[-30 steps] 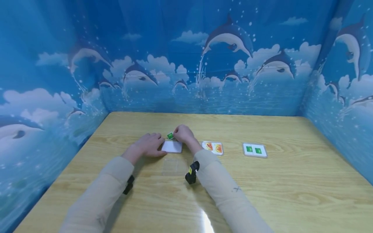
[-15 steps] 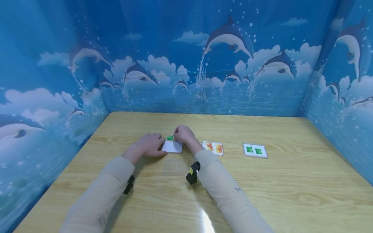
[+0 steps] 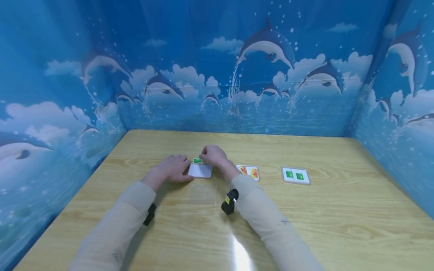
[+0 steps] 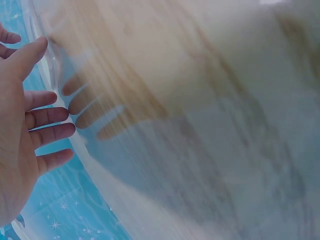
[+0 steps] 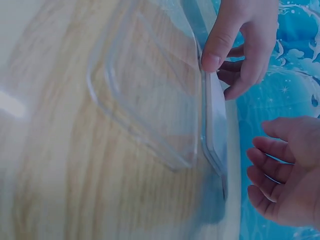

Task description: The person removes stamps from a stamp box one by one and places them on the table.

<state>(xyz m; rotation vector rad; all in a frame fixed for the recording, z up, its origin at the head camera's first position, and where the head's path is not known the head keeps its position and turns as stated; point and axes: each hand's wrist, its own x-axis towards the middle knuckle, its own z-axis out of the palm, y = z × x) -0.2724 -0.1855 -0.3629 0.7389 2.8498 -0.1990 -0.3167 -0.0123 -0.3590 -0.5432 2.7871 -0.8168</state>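
Observation:
My left hand (image 3: pixel 173 168) grips the left end of a white tray (image 3: pixel 200 171), thumb at its near edge and fingers toward the far edge. In the right wrist view that thumb (image 5: pixel 211 62) sits on the tray's clear rim. A small card with a green picture (image 3: pixel 197 160) lies just behind the tray, lined up with it. Bent fingers of my right hand (image 3: pixel 213 155) pinch the card's right end; in the right wrist view the card is hidden. A clear plastic cover (image 3: pixel 202 194) lies on the table in front of the tray.
To the right, a clear-framed tray (image 3: pixel 253 172) with orange pictures lies partly behind my right forearm. Farther right is another tray with two green pictures (image 3: pixel 296 175). A dolphin-print curtain (image 3: pixel 210 67) stands along the back and sides of the wooden table (image 3: pixel 322 218).
The green-picture card turned from slanted to straight behind the tray. My right fingers have shifted slightly left over it, and the right forearm has swung a little to the right.

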